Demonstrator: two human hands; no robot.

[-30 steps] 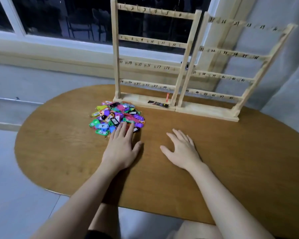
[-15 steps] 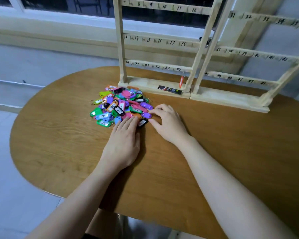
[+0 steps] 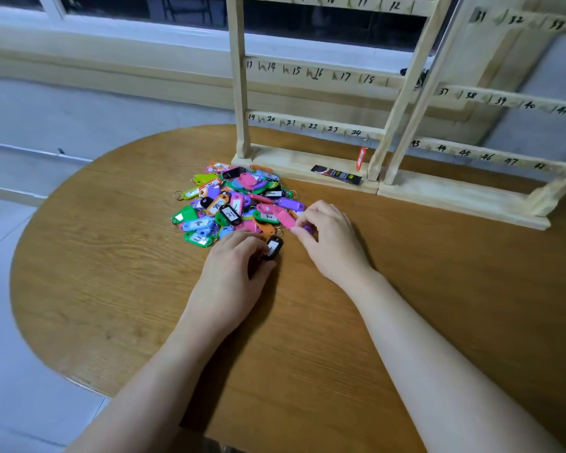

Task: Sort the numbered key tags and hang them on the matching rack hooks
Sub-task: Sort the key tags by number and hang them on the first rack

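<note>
A heap of coloured key tags (image 3: 232, 204) with handwritten numbers lies on the wooden table in front of the left rack (image 3: 311, 125). My left hand (image 3: 232, 273) sits at the heap's near edge, its curled fingers pinching a black tag (image 3: 274, 247). My right hand (image 3: 332, 240) is at the heap's right edge, thumb and fingers pinching a pink tag (image 3: 285, 217); a purple tag shows just under its fingers. One red tag (image 3: 361, 158) hangs from the hook near number 24. A second rack (image 3: 490, 155) stands to the right.
A small black packet (image 3: 337, 174) lies on the left rack's base. The oval table (image 3: 111, 256) ends at a rounded edge on the left, with floor beyond. A wall and window ledge run behind the racks.
My right hand moved from flat on the table to the heap and took hold of a pink tag. My left hand's fingers curled round a black tag. The camera came closer and lower.
</note>
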